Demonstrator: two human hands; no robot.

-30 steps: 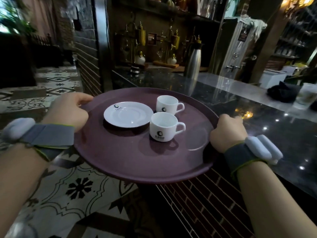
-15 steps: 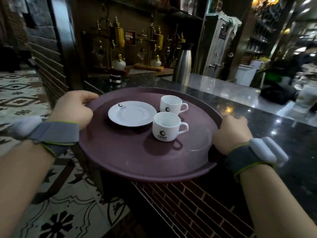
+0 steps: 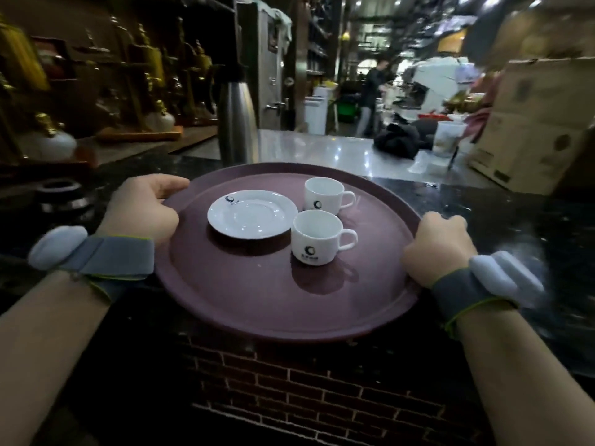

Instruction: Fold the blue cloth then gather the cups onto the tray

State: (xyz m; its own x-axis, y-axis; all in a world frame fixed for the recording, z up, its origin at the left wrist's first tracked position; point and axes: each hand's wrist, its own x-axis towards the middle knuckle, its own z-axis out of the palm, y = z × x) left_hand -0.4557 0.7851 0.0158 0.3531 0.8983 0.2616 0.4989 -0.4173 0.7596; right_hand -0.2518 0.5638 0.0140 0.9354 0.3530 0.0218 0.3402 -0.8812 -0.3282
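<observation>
Since a second ago the view has swung rightward: the tiled floor at the left has gone out of sight, and a cardboard box (image 3: 531, 123) and a brighter back room have come into view at the right, while the tray and both hands keep their places against each other.

Largest in view is the dark stone counter (image 3: 502, 220), whose brick front (image 3: 306, 391) fills the bottom; its far end turns pale and glossy. Over its near edge sits the round purple tray (image 3: 257, 294), though whether it rests on the counter or is held just above it cannot be told. The left hand (image 3: 141, 214) is clenched on the tray's left rim with the thumb lying over the top; its fingers are hidden beneath. The right hand (image 3: 438, 249) grasps the right rim likewise, knuckles up, fingertips out of sight. Each wrist carries a grey band with a pale pod.

On the tray lies a white saucer (image 3: 252, 214), left of centre. Two white cups stand just right of it, handles pointing right: the near cup (image 3: 317, 238) and the far cup (image 3: 323, 195), close together. The blue cloth is nowhere in sight.

Behind, a steel flask (image 3: 238, 120) stands on the counter. Shelves at the left are blurred, and a distant person (image 3: 370, 94) is too smeared to make out.
</observation>
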